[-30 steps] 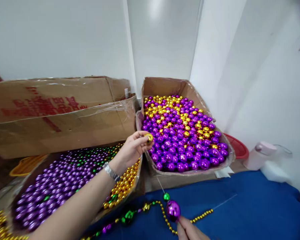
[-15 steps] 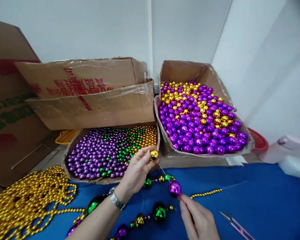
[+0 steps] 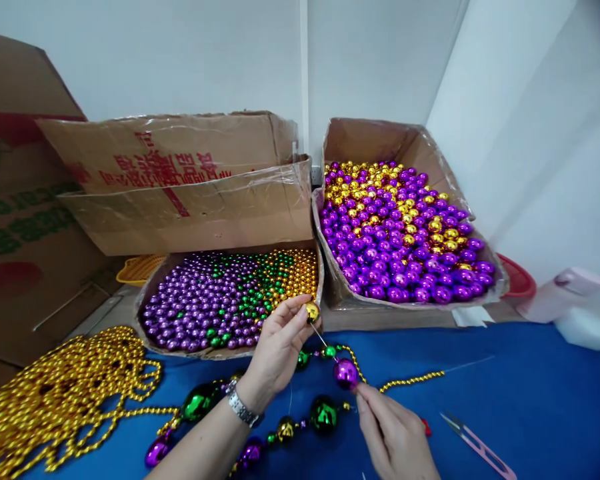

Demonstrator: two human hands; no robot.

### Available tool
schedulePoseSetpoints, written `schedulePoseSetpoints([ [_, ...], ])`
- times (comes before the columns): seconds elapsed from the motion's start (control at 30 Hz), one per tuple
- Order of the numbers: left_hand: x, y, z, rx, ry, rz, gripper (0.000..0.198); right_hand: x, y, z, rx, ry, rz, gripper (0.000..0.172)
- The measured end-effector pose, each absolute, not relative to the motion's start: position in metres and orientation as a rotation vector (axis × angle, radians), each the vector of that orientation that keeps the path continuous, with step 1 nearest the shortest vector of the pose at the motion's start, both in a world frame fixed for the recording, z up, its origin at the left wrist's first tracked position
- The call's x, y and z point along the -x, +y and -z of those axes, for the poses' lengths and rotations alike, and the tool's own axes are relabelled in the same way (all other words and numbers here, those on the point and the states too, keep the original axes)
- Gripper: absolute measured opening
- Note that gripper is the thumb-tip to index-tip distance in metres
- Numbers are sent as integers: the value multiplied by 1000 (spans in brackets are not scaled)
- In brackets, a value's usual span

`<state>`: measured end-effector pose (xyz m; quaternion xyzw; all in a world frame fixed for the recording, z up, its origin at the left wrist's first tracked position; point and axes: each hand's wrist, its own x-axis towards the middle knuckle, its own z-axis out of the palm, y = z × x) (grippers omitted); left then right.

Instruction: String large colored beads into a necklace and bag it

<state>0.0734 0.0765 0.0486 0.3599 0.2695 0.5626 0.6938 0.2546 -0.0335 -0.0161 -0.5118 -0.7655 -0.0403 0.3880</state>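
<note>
My left hand (image 3: 283, 340), a metal watch on its wrist, pinches a shiny gold bead (image 3: 313, 312) in front of the box of small beads. A thin thread (image 3: 320, 335) slants down from this bead toward a large purple bead (image 3: 345, 373). The fingertips of my right hand (image 3: 390, 427) are closed at the lower end of that purple bead. Beside it, a small green bead (image 3: 330, 351) belongs to the strand lying behind. Below my hands, a strand with a big green bead (image 3: 324, 415) and a gold bead (image 3: 285, 430) rests on the blue cloth.
Behind stand a box of small purple, green and gold beads (image 3: 195, 300) and a box of larger purple and gold ones (image 3: 400, 233). Gold bead chains (image 3: 65, 393) are heaped at left. Pink thread snips (image 3: 477, 445) lie at right on the blue cloth (image 3: 530, 387).
The purple bead has shifted slightly up and left, and the thread from the gold bead now runs toward it. Both hands keep their grip. The view has shifted slightly.
</note>
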Motion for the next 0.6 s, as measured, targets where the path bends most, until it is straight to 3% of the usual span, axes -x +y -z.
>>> schedulePoseSetpoints([
  [0.27,-83,59,-36,-1000,711,-1297,25,-248,-32,22,1365,-1883,-67,19],
  [0.5,-81,55,-30,-918,686,-1284,52,-250,-33,24,1369,-1917,-34,15],
  [0.6,-80,54,-28,-942,723,-1315,53,-254,-32,31,1356,-1949,108,16],
])
